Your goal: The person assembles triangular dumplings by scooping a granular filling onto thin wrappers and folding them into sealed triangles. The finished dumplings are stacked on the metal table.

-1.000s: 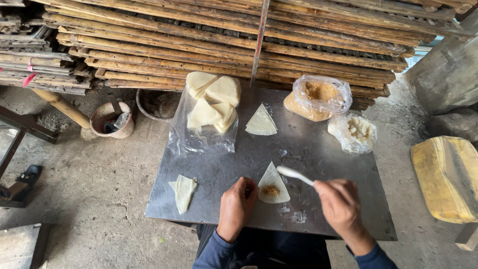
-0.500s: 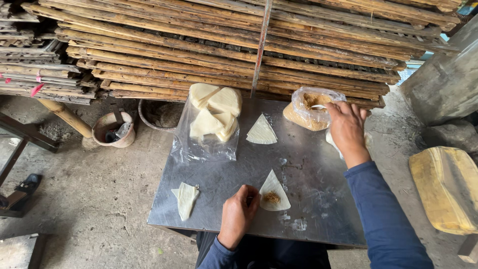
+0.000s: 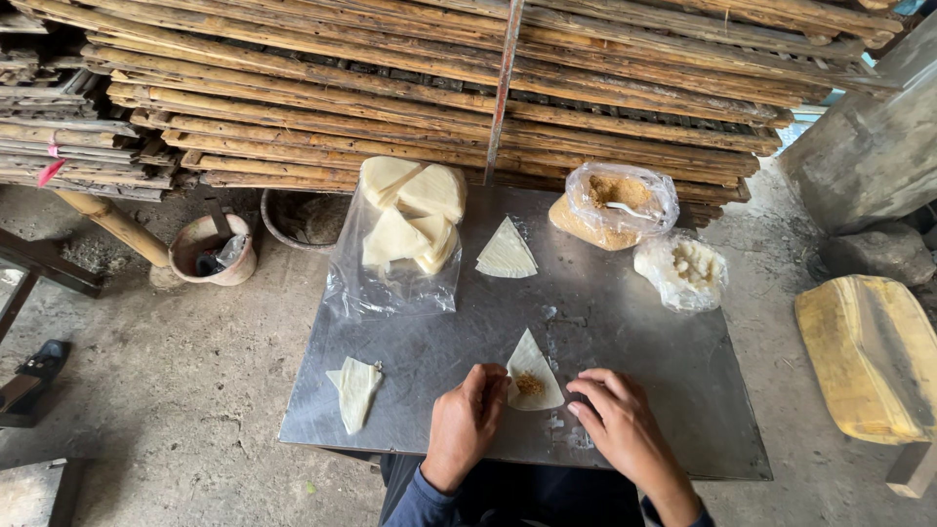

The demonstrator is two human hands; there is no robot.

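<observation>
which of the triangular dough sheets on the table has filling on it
The triangular sheet between the left hand and right hand; it carries brown filling. The sheet farther back is bare.

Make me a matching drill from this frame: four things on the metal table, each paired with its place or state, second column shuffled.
Things:
1. spoon
2. wrapper with filling
3. folded piece
4. wrapper stack

Places or states:
A. on clear plastic sheet, far left of the table
B. between left hand and right hand, at the near edge
C. in the bag of brown crumbs
D. alone near the table's near-left corner

Pairs: 1-C, 2-B, 3-D, 4-A
</observation>
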